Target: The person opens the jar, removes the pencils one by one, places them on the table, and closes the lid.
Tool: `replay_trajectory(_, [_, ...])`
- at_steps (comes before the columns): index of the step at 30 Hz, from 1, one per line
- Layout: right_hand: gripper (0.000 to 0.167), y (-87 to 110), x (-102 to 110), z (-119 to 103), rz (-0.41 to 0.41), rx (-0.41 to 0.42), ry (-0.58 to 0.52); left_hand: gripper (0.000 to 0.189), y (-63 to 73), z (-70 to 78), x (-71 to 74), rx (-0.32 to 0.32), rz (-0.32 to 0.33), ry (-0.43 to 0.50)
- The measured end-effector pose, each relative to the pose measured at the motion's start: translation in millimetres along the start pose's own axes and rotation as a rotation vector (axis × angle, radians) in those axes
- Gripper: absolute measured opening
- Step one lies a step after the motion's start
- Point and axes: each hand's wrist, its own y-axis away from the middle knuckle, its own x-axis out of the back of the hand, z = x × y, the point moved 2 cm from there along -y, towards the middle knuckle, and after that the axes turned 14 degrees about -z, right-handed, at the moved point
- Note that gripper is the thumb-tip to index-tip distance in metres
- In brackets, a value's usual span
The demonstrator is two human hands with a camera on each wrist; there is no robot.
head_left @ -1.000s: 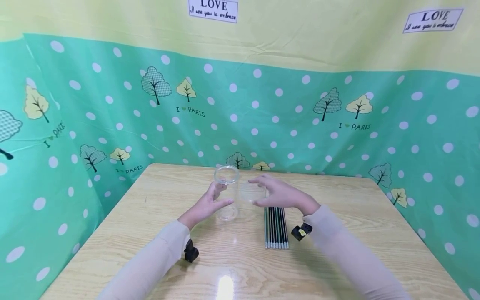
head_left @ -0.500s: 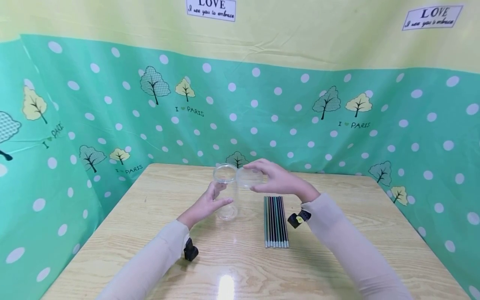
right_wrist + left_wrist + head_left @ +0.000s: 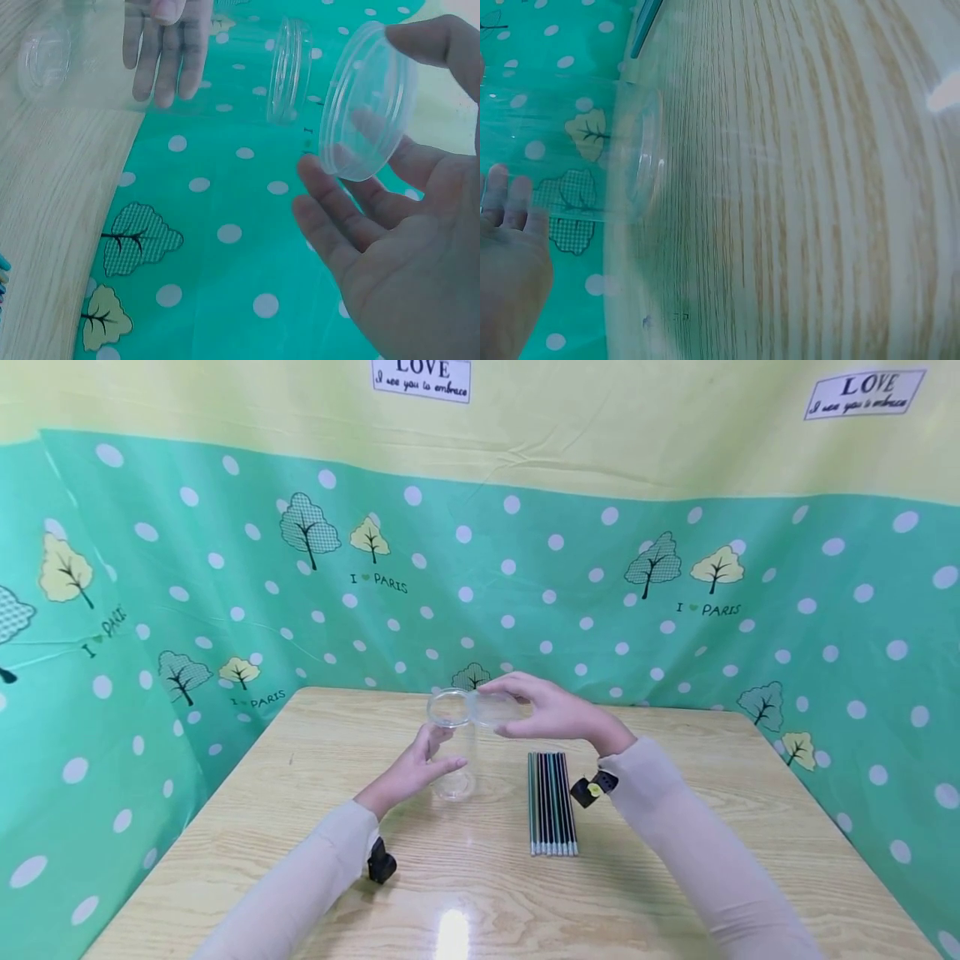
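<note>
A tall clear plastic jar [image 3: 462, 743] stands upright on the table, its mouth uncovered. My left hand [image 3: 412, 770] holds it round the side, thumb towards me and fingers behind; through the clear wall those fingers show in the right wrist view. In my right hand [image 3: 558, 712] is a clear round lid [image 3: 369, 101], gripped by its edge between thumb and fingers. It sits just right of the jar's threaded rim [image 3: 291, 71], with a narrow gap in the right wrist view. In the left wrist view the jar's base [image 3: 649, 154] meets the tabletop.
Several dark and green pencils [image 3: 551, 806] lie side by side in a row on the wooden table [image 3: 315, 827], right of the jar. Behind the table hangs a green and yellow patterned cloth [image 3: 510, 568]. A black wrist camera [image 3: 592, 789] is on my right sleeve.
My right hand has raised the lid from beside the jar's body to the height of its rim, and shifted it slightly left. The left hand and the jar have stayed in place.
</note>
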Motion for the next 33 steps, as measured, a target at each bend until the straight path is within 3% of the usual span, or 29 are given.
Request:
replay_trajectory(6, [0.059, -16.6, -1, -3, 0.007, 0.04, 0.037, 0.085, -0.2, -2.0, 0.1, 0.0, -0.012, 0.015])
replay_trajectory(17, [0.06, -44.1, -6, -1, -0.05, -0.002, 0.021, 0.089, 1.0, -5.3, 1.7, -0.003, -0.017, 0.009])
replay_trajectory(33, [0.061, -58.0, -7, -2, -0.103, -0.033, -0.036, 0.084, 0.0, -0.8, 1.3, 0.004, -0.029, -0.004])
